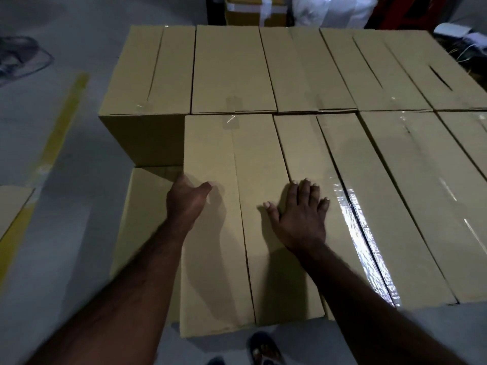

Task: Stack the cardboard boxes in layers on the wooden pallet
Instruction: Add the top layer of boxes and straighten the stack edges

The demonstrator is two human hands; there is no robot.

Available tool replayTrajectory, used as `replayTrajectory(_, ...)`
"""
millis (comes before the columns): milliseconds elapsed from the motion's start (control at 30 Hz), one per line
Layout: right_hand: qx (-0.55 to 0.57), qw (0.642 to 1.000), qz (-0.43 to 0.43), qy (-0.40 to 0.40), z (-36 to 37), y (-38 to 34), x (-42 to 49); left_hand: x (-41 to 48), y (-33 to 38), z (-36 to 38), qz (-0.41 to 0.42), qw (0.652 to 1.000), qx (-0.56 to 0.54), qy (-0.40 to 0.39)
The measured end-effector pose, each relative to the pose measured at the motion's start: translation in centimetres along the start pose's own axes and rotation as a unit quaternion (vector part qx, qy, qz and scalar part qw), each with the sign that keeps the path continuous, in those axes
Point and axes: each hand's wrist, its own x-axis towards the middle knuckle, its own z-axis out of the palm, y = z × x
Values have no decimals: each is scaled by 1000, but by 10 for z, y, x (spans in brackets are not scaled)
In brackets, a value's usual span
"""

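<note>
Left hand [188,198] grips the edge of the front box [216,148], right hand [300,214] lies flat on it. I count nine boxes [232,69] up top, plus one lower box [147,206].

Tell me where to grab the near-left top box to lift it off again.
Take the box by its left long side and its near end, probably low, at the bottom edges. Those faces are free. Its right side sits tight against the neighbouring box, and its far end butts against the back row. The left hand wraps the left edge.
</note>
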Motion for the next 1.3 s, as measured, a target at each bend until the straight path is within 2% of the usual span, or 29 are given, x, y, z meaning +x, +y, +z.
replayTrajectory(467, -12, 1000, -5, -12, -3, 3, 6, 10, -2, 4, 34, 998, 39, -29)
replayTrajectory(700, -19, 1000, -1, -12, -2, 1, 5, 7, 0, 11, 46, 977, 200, -61)
replayTrajectory(800, -19, 1000, -1, -12, 1, 1, 3, 0, -4, 8, 66, 967, 236, -69)
replayTrajectory(867, -14, 1000, -2, -14, 0, 1, 3, -8, -8, 1, 59, 970, 218, -87)
replayTrajectory(1033, 15, 1000, -15, -1, -4, 8, -9, -25, -28, -11, 16, 992, 87, -90)
replayTrajectory(1300, -27, 999, -27, 1, 1, 15, -25, -27, -30, -5, 56, 994, 59, -74)
